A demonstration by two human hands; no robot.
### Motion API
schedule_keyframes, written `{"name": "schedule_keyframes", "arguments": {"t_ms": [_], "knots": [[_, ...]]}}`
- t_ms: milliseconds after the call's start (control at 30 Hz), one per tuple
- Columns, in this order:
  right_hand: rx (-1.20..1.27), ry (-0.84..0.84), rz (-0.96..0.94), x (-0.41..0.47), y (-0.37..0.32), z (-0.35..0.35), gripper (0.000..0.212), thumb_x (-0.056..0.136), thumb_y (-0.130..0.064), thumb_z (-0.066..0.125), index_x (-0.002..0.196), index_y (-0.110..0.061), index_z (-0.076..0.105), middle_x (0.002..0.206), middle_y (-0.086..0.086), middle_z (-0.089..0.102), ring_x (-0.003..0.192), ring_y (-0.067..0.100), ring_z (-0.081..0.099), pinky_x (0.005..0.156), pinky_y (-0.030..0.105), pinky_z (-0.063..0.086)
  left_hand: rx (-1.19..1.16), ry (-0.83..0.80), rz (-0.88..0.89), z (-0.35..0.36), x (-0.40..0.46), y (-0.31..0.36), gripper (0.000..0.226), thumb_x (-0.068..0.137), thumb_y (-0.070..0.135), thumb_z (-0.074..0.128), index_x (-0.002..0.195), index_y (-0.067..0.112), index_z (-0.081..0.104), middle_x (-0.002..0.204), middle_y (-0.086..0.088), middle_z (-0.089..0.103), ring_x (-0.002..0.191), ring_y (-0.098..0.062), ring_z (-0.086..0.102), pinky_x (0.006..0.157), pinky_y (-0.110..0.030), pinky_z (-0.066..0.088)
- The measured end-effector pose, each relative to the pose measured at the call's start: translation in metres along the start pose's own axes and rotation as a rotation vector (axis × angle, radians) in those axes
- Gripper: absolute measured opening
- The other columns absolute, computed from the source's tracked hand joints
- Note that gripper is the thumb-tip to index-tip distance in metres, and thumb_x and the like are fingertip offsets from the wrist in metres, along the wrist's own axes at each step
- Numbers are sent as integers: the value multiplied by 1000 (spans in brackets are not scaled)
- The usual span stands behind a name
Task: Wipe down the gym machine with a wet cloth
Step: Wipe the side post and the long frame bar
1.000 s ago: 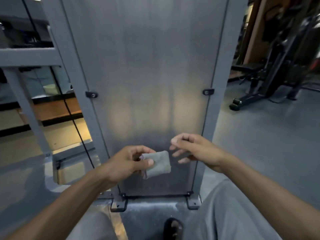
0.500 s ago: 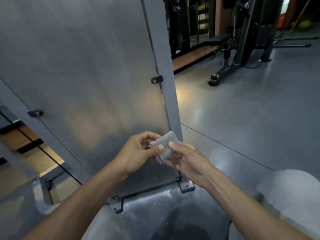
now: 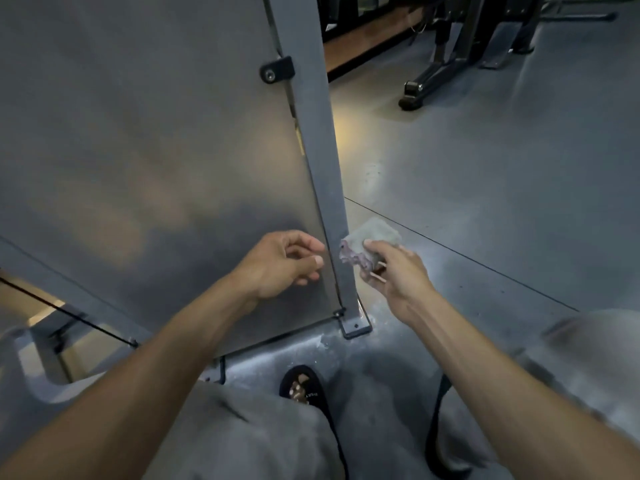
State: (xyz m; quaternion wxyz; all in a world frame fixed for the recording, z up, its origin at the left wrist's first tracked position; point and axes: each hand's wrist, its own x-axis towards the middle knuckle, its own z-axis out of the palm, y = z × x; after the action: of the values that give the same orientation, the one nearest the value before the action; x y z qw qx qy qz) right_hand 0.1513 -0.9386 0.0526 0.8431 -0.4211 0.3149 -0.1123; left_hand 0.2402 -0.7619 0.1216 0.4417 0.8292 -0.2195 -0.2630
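The right hand [image 3: 394,271] pinches the folded cloth [image 3: 372,242] just beside the post [image 3: 313,150] near its foot. The left hand [image 3: 280,268] hangs loosely curled and holds nothing, in front of the panel [image 3: 138,133]. To wipe the post well, lay the cloth flat against the metal (a bunched wad only skims it), press evenly and run in long overlapping strokes, working around the bracket [image 3: 277,70] and into the seam where panel meets post.
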Motion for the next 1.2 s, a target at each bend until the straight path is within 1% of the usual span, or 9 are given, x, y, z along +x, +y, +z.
{"name": "schedule_keyframes", "arguments": {"t_ms": [133, 300, 433, 600, 700, 800, 933, 1067, 1200], "knots": [[-140, 236, 1, 50, 0, -31, 14, 90, -11, 73, 100, -10, 62, 74, 6, 67, 54, 12, 60, 54, 25, 56, 135, -168, 37, -4, 34, -11, 11, 99, 3, 62, 105, 12, 68, 105, -18, 74, 78, -14, 71, 70, -24, 55], [-405, 294, 5, 97, -8, -50, 11, 98, -19, 65, 89, -13, 62, 71, 3, 67, 51, 11, 63, 63, 30, 57, 387, -434, 104, 6, 75, -46, 15, 103, 13, 58, 112, 20, 68, 111, -2, 73, 97, -14, 72, 87, -28, 56], [-776, 187, -127, 130, -44, -57, 12, 95, -24, 68, 86, -16, 68, 76, 5, 71, 57, 13, 66, 65, 30, 55, 669, -547, 125, 17, 102, -79, 24, 105, 19, 55, 125, 20, 68, 123, 7, 67, 113, -8, 61, 101, -26, 47], [-1551, -74, -115, 154, -71, -80, 19, 92, -23, 68, 79, -10, 66, 74, 7, 66, 63, 21, 61, 52, 24, 47, 575, -578, 45, 44, 120, -129, 21, 104, 13, 55, 118, 17, 70, 118, 5, 68, 112, -12, 63, 99, -24, 48], [-1786, -208, -33, 178, -48, -95, 22, 89, -27, 69, 72, -15, 61, 75, 5, 64, 69, 25, 60, 53, 23, 42, 474, -563, -67, 64, 126, -164, 19, 104, 10, 56, 107, 23, 70, 109, 3, 68, 101, -17, 63, 87, -28, 50], [-1746, -289, 36, 206, 3, -122, 23, 88, -23, 71, 70, -22, 57, 74, 1, 63, 71, 22, 59, 53, 22, 41, 375, -513, -142, 83, 134, -194, 21, 103, 3, 55, 108, 16, 70, 108, -1, 68, 99, -18, 62, 89, -29, 52], [-1600, -315, 168, 243, 85, -159, 21, 85, -15, 70, 69, -19, 57, 68, 2, 65, 63, 17, 63, 49, 20, 40, 377, -462, -138, 109, 152, -228, 24, 104, 5, 54, 121, 15, 69, 118, 5, 69, 108, -10, 63, 86, -4, 43], [-1569, -296, 156, 277, 142, -180, 28, 79, -14, 70, 60, -17, 50, 62, 2, 55, 60, 21, 54, 47, 25, 36, 355, -410, -117, 138, 178, -262, 29, 106, 15, 53, 131, 29, 60, 127, 15, 65, 119, -1, 59, 106, -27, 47], [-1483, -291, 115, 315, 168, -186, 24, 88, -16, 66, 66, -14, 57, 66, 5, 61, 61, 24, 64, 51, 26, 50, 379, -369, -95, 160, 195, -284, 39, 104, 34, 48, 138, 52, 43, 145, 21, 53, 132, 0, 50, 112, -32, 43]]}}
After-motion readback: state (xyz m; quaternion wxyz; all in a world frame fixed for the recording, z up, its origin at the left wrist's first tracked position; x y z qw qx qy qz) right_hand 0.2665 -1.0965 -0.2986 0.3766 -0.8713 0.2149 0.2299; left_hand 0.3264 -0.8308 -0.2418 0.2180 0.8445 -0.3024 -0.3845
